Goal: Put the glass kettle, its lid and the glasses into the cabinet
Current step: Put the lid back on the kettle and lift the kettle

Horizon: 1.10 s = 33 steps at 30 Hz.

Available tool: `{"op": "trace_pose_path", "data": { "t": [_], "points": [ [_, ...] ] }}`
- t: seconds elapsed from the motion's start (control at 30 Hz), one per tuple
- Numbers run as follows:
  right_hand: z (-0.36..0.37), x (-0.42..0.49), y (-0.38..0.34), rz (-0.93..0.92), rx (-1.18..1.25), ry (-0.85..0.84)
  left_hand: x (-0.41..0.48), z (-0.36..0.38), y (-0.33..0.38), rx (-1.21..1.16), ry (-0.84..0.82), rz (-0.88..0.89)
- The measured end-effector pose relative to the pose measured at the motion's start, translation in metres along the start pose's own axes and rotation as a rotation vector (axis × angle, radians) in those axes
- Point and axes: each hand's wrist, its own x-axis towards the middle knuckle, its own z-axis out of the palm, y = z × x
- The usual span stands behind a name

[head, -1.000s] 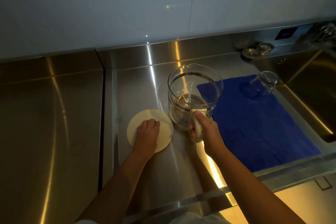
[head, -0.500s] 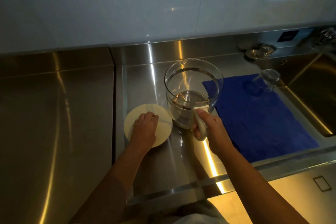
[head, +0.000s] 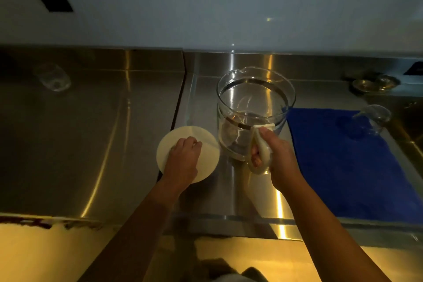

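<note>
Glass kettle: stood upright on the steel counter, at the left edge of the blue cloth; judged rigid, fragile, slippery on its wall and fairly heavy.
Handle: the near, pale loop is judged the proper hold.
Right hand: fingers are wrapped through the handle, thumb laid on top.
Lid: laid flat, just left of the kettle; judged light and stiff.
Left hand: fingers are curled down onto the lid's top; any knob is hidden.
Glasses: one at the cloth's far right, one far left.
</note>
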Motion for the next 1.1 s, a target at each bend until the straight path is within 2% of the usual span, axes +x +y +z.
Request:
{"op": "trace_pose_path", "data": {
  "t": [0.2, 0.4, 0.57, 0.77, 0.83, 0.97, 1.1],
  "points": [
    [-0.003, -0.005, -0.009, 0.001, -0.092, -0.152, -0.038, -0.005, 0.009, -0.023, 0.026, -0.192],
    [0.022, -0.019, -0.009, 0.012, -0.04, -0.319, -0.084, -0.013, 0.002, -0.009, -0.013, -0.376],
    [0.059, -0.037, -0.007, -0.036, -0.055, -0.479, -0.131, -0.005, -0.028, 0.004, 0.193, -0.387],
    [0.119, -0.067, 0.0, -0.011, -0.044, -0.619, -0.191, 0.006, -0.067, -0.058, 0.143, -0.509],
    [0.141, -0.081, 0.004, -0.009, -0.054, -0.654, -0.212, 0.003, -0.079, -0.105, 0.099, -0.589],
    [0.191, -0.114, 0.016, 0.039, -0.042, -0.72, -0.261, 0.01, -0.112, -0.049, -0.013, -0.71],
    [0.243, -0.147, 0.028, 0.053, -0.054, -0.774, -0.31, 0.017, -0.153, -0.058, 0.017, -0.78]
  ]
}}
